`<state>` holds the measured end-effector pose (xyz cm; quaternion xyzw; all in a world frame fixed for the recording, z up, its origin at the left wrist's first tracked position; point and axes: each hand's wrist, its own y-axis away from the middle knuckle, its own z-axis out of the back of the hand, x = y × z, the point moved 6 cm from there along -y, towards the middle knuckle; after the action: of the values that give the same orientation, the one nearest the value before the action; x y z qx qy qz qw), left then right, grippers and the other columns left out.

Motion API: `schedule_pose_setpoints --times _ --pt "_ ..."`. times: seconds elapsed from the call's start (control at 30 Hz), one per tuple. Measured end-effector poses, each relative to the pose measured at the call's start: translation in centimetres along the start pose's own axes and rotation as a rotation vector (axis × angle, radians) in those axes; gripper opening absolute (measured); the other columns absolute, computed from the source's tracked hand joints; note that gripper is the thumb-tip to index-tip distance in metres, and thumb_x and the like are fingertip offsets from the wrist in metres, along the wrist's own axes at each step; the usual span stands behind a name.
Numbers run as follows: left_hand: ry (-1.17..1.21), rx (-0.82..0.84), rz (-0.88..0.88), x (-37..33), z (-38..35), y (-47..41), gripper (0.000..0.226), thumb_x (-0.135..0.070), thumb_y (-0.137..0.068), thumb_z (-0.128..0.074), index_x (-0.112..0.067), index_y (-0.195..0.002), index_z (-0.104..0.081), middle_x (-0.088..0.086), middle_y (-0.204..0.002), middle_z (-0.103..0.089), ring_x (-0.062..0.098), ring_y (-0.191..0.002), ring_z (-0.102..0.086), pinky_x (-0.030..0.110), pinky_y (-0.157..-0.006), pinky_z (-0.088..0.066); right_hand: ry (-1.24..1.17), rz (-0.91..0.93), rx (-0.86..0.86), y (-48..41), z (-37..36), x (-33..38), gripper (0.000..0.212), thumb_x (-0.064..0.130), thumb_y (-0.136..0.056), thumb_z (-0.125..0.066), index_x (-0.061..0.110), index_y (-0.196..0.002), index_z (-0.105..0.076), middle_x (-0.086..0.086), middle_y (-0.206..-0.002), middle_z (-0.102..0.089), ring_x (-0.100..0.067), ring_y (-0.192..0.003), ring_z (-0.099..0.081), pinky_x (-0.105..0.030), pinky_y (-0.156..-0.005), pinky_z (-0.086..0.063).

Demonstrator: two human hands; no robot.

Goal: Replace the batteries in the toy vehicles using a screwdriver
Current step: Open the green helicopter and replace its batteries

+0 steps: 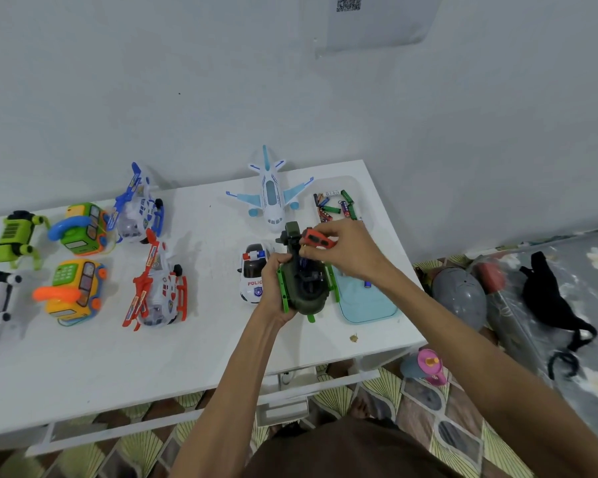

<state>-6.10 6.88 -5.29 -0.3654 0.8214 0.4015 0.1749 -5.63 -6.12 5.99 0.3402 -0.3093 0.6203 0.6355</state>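
Note:
My left hand (273, 281) grips a dark green toy helicopter (306, 284) with bright green skids, held belly-up above the white table (194, 339). My right hand (342, 248) holds a red-handled screwdriver (316, 239) over the helicopter's underside, its fingers also touching the open battery bay where a blue battery shows. Loose batteries (335, 205) lie in a clear tray at the back right. One blue battery (367, 284) rests on a light blue lid (366, 301).
A white police car (252, 270) and a white-blue plane (271, 198) sit just left of and behind the helicopter. Toy helicopters (159, 284), phone buses (73, 291) and robot dogs (14, 236) fill the table's left half. Floor clutter lies to the right.

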Motion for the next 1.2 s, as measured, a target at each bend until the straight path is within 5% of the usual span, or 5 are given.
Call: schedule_pose_setpoints --times 0.13,0.53,0.83,1.03,1.2 --pt "0.011 0.016 -0.010 -0.3 0.1 0.0 0.039 -0.034 -0.094 -0.043 -0.009 -0.095 -0.072 0.013 -0.093 -0.071 0.027 -0.080 -0.066 0.038 -0.078 -0.053 -0.235 -0.189 -0.186 -0.5 6.2 -2.4 0.015 0.030 -0.079 -0.085 0.024 -0.093 -0.081 0.010 -0.089 -0.078 0.001 -0.082 -0.068 -0.012 -0.073 -0.048" --pt "-0.020 0.057 0.033 1.3 -0.4 -0.8 0.041 -0.035 -0.093 -0.041 -0.008 -0.098 -0.072 0.013 -0.095 -0.070 0.028 -0.082 -0.065 0.039 -0.080 -0.051 0.306 -0.666 0.054 0.6 5.5 -14.6 0.034 0.025 -0.070 -0.084 -0.001 -0.089 -0.072 -0.008 -0.080 -0.068 -0.016 -0.060 -0.055 -0.023 -0.051 -0.042" --pt "-0.038 0.066 0.054 1.9 -0.1 -1.2 0.042 -0.037 -0.091 -0.043 -0.008 -0.098 -0.073 0.014 -0.097 -0.068 0.029 -0.083 -0.063 0.040 -0.082 -0.050 0.351 -0.607 0.007 0.4 4.8 -15.4 0.041 0.040 -0.077 -0.083 0.005 -0.081 -0.063 -0.009 -0.076 -0.064 -0.020 -0.062 -0.057 -0.027 -0.051 -0.041" --pt "-0.035 0.049 0.042 1.4 0.2 -1.1 0.041 -0.036 -0.092 -0.043 -0.008 -0.101 -0.071 0.014 -0.097 -0.070 0.028 -0.083 -0.066 0.039 -0.081 -0.053 0.302 -0.483 -0.059 0.0 5.5 -13.3 0.049 0.045 -0.100 -0.056 0.011 -0.064 -0.048 -0.004 -0.059 -0.050 -0.023 -0.058 -0.051 -0.029 -0.051 -0.035" --pt "-0.010 0.047 0.033 1.0 0.2 -0.7 0.041 -0.036 -0.085 -0.050 -0.009 -0.106 -0.072 0.014 -0.102 -0.070 0.029 -0.088 -0.066 0.042 -0.086 -0.050 0.312 -0.205 -0.219 -0.5 5.7 -8.2 0.042 0.057 -0.102 -0.044 0.020 -0.084 -0.052 -0.007 -0.085 -0.050 -0.023 -0.076 -0.051 -0.031 -0.069 -0.037"
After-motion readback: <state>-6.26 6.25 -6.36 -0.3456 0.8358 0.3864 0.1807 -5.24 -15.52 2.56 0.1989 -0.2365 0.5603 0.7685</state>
